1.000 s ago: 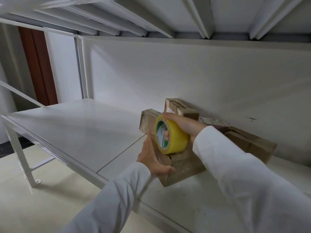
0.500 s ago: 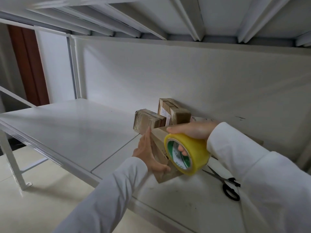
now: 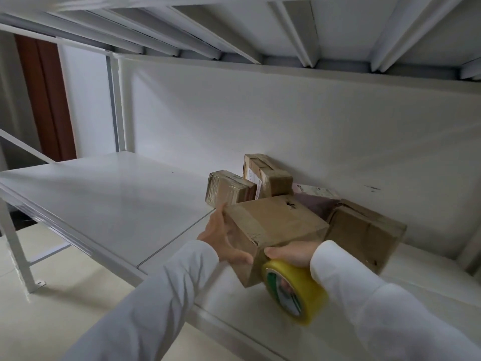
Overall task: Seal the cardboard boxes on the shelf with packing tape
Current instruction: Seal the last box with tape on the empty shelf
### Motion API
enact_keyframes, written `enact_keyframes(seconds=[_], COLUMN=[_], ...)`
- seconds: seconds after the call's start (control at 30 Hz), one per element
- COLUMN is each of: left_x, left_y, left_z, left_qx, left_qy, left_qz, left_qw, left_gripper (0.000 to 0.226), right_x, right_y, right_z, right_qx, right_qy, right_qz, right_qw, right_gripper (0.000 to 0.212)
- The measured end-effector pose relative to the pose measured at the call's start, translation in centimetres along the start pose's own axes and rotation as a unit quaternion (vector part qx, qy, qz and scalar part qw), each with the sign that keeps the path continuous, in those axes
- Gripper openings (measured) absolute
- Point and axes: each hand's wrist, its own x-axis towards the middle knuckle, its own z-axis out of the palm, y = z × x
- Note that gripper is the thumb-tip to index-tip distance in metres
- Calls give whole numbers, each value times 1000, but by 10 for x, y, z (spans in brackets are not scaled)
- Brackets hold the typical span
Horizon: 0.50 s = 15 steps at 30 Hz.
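The cardboard box [image 3: 273, 225] being sealed sits at the front of the white shelf [image 3: 109, 204], tilted with one corner toward the camera. A strip of clear tape runs across its top face and down the near side. The left hand [image 3: 221, 241] presses against the box's left face, fingers extended upward and thumb laid along the lower front edge; its grip is wide and flat. The right hand [image 3: 291, 252] holds the yellow tape roll [image 3: 296, 290] just below the box's near corner, fingers passing through the roll's core, thumb resting on the box edge. Behind stand two small taped boxes [image 3: 229, 190] and [image 3: 270, 175], touching each other. A larger box [image 3: 364, 233] lies right, against the back panel [image 3: 286, 121].
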Motion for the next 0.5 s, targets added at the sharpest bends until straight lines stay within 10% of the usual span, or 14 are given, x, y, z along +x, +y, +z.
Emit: enact_keyframes(seconds=[0.5], left_x=[39], left_y=[28], left_z=[0], left_qx=[-55], left_qy=[42], left_qz=[-115], left_qw=[991], left_gripper=[40], right_x=[8], right_y=[23], right_z=[-10], right_qx=[91], right_qy=[-73], right_qz=[-59], right_qw=[991], right_gripper=[99])
